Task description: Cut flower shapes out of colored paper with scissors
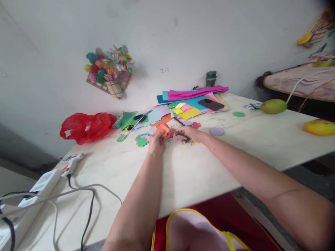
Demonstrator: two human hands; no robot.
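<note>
Near the middle of the table, my left hand (157, 142) pinches an orange paper piece (162, 130) with a scalloped edge. Just to its right, my right hand (190, 134) is closed round dark-handled scissors (180, 134), whose blades point left to the orange paper. Green, blue and pink scalloped paper pieces (142, 140) lie left of my left hand. Small coloured scraps are scattered under and around my hands. A lilac paper circle (217, 131) rests to the right of my right hand.
Behind my hands lie coloured sheets (195, 112) with a phone (210, 104) on them. A red plastic bag (87, 127) sits at the left. A glue gun (74, 164), power strip (43, 195) and cables are at the left front. Mangoes (274, 106) lie at the right.
</note>
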